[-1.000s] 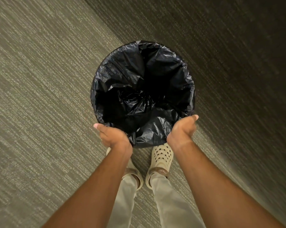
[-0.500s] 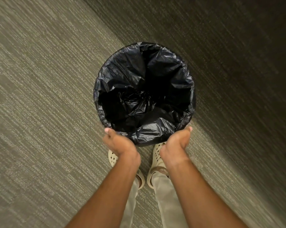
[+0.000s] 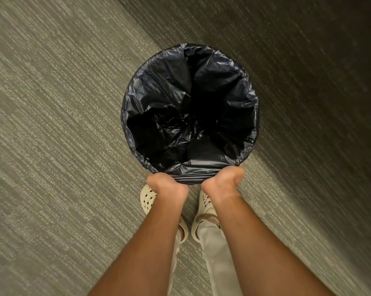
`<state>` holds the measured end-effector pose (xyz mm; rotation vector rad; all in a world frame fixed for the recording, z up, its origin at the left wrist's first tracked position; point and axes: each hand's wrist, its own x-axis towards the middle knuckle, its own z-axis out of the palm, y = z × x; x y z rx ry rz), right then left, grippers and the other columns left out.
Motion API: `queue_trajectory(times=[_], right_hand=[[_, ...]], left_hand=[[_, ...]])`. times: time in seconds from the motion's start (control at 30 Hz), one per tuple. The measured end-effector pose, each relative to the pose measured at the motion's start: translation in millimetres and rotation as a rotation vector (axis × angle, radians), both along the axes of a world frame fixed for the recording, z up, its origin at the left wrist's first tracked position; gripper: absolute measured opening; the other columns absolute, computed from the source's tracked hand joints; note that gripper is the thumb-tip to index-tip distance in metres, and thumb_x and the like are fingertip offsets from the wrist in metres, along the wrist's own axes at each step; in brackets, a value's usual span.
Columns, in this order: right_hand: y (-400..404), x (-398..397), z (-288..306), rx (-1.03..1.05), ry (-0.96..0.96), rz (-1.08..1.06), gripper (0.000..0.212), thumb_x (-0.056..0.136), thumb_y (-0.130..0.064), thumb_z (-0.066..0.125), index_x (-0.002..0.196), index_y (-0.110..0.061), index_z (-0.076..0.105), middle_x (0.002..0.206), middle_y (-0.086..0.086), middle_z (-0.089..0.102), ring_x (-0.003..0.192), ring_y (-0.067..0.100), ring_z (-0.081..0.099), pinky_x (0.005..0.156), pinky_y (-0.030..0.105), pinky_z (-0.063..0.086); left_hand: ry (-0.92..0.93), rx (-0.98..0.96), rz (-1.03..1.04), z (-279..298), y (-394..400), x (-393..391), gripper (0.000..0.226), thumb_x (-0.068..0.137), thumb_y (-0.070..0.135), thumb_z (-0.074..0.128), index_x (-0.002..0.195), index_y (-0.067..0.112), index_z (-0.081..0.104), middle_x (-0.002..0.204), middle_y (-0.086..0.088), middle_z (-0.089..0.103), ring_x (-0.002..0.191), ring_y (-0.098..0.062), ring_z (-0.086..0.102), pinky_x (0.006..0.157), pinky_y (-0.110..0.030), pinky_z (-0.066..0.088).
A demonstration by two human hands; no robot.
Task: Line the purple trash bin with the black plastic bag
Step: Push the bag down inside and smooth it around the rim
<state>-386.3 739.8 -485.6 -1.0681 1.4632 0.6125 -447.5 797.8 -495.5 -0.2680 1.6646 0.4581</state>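
I look straight down into the black plastic bag (image 3: 218, 86), which hangs open inside the round bin and is folded over the whole rim, so no purple of the bin shows. The bag's crumpled bottom lies deep in the middle. My left hand (image 3: 167, 185) and my right hand (image 3: 222, 181) are side by side at the near rim, fingers curled under and out of sight, pressed on the bag's folded-over edge (image 3: 191, 177). That edge is pulled taut between them.
The bin stands on grey striped carpet (image 3: 63, 135); the floor to the right and far side lies in dark shadow. My two feet in cream perforated clogs (image 3: 148, 198) stand just behind the bin.
Both hands have slid along the near rim toward each other, from apart at the sides to close together, and have gone lower over the bag's edge.
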Motion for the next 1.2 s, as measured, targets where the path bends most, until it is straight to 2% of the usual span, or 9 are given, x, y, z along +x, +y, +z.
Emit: queue_trajectory(times=[0.13,0.3,0.37,0.47,0.63,0.8,0.9,1.0,1.2], right_hand=[[-2.1,4.7,-2.3,0.015,-0.088,-0.044,0.049,0.099,-0.032,0.023,0.109,-0.011,0.066,0.119,0.015,0.064,0.1,0.035,0.061,0.094,0.047,0.05],[-17.5,14.8,12.0,-0.104,-0.094,0.163,0.061,0.102,-0.049,0.021,0.144,-0.01,0.042,0.15,0.014,0.041,0.138,0.032,0.039,0.116,0.043,0.03],[-22.9,26.7,15.1,-0.255,-0.171,0.244,0.051,0.103,-0.043,0.024,0.139,-0.013,0.046,0.152,0.015,0.038,0.139,0.031,0.037,0.117,0.044,0.028],[-19.8,42.7,22.1,-0.386,-0.297,0.367,0.047,0.104,-0.041,0.028,0.136,-0.015,0.048,0.149,0.012,0.042,0.135,0.027,0.042,0.112,0.041,0.032],[1.5,52.1,17.6,-0.479,-0.377,0.54,0.054,0.103,-0.046,0.023,0.131,-0.012,0.054,0.138,0.008,0.054,0.127,0.026,0.051,0.105,0.035,0.038],[0.9,53.2,5.4,-0.573,-0.344,0.577,0.059,0.103,-0.047,0.018,0.121,-0.009,0.06,0.119,0.005,0.062,0.117,0.028,0.054,0.104,0.037,0.036],[0.7,54.8,4.4,-0.611,-0.332,0.588,0.062,0.105,-0.042,0.017,0.097,0.001,0.061,0.075,-0.004,0.047,0.089,0.021,0.047,0.099,0.037,0.037],[1.2,56.6,2.5,-0.652,-0.307,0.6,0.067,0.105,-0.043,0.016,0.105,0.007,0.06,0.091,0.008,0.054,0.092,0.024,0.05,0.099,0.04,0.039],[-8.4,61.9,4.7,-0.568,-0.293,0.65,0.067,0.104,-0.045,0.014,0.113,0.004,0.058,0.096,0.004,0.049,0.093,0.019,0.047,0.087,0.029,0.033]], left_hand=[[0.102,0.036,-0.124,0.3,3.3,-1.2,0.048,0.099,0.029,0.022,0.112,0.011,0.065,0.119,-0.017,0.064,0.105,-0.036,0.062,0.1,-0.052,0.047],[0.309,0.114,-0.476,10.5,9.3,-21.9,0.031,0.104,0.02,0.028,0.108,0.013,0.057,0.095,-0.007,0.06,0.085,-0.016,0.063,0.076,-0.025,0.05],[0.452,0.184,-0.548,8.6,22.3,-34.1,0.036,0.105,0.029,0.03,0.122,0.007,0.052,0.087,0.001,0.051,0.081,-0.015,0.054,0.083,-0.027,0.049],[0.461,0.377,-0.542,8.4,45.0,-35.8,0.028,0.103,0.025,0.032,0.104,0.014,0.057,0.078,0.005,0.046,0.069,-0.01,0.045,0.065,-0.026,0.042],[0.459,0.485,-0.672,10.5,57.0,-0.9,0.044,0.104,0.038,0.028,0.094,0.009,0.059,0.076,0.0,0.053,0.069,-0.01,0.052,0.074,-0.029,0.045],[0.568,0.526,-0.684,2.3,57.7,11.6,0.06,0.104,0.043,0.022,0.133,-0.002,0.05,0.137,-0.019,0.053,0.124,-0.029,0.052,0.096,-0.026,0.034],[0.59,0.551,-0.697,2.9,56.7,11.7,0.057,0.104,0.042,0.023,0.117,-0.002,0.058,0.116,-0.013,0.06,0.106,-0.022,0.057,0.09,-0.028,0.038],[0.585,0.559,-0.69,6.5,56.2,15.9,0.046,0.106,0.038,0.023,0.076,0.014,0.05,0.08,0.004,0.047,0.077,-0.011,0.051,0.083,-0.026,0.036],[0.539,0.582,-0.854,7.5,62.2,-0.3,0.05,0.106,0.038,0.022,0.108,0.003,0.057,0.083,0.001,0.045,0.086,-0.013,0.049,0.091,-0.029,0.038]])
